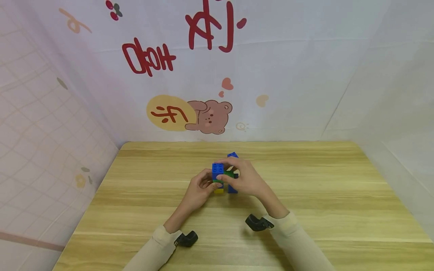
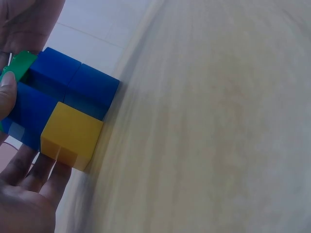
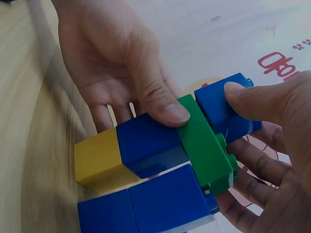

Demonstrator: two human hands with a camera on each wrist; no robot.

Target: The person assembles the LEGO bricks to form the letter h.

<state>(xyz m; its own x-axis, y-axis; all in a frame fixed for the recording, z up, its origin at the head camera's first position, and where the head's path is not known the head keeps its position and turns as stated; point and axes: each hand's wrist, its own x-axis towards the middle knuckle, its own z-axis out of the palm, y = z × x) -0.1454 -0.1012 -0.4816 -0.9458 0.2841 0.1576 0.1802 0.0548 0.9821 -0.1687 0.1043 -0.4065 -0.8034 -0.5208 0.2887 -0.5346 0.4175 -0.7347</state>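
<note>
A small structure of toy building bricks stands on the table. Its left column has a yellow brick (image 2: 73,128) at the bottom and a blue brick (image 3: 150,143) above. Beside it rises a column of two blue bricks (image 3: 163,199). Across the upper part lies a long green brick (image 3: 204,145). My left hand (image 1: 197,192) grips the left column, thumb near the joint of blue and green, fingers behind. My right hand (image 1: 250,180) pinches the top blue brick (image 1: 218,170) between thumb and fingers, over one end of the green one.
Another blue brick (image 1: 233,154) shows behind the right hand in the head view. The wooden table (image 1: 322,180) meets a white printed backdrop (image 1: 291,82) at its far edge. A black wrist device (image 1: 258,223) sits at the right cuff, another device (image 1: 188,239) at the left.
</note>
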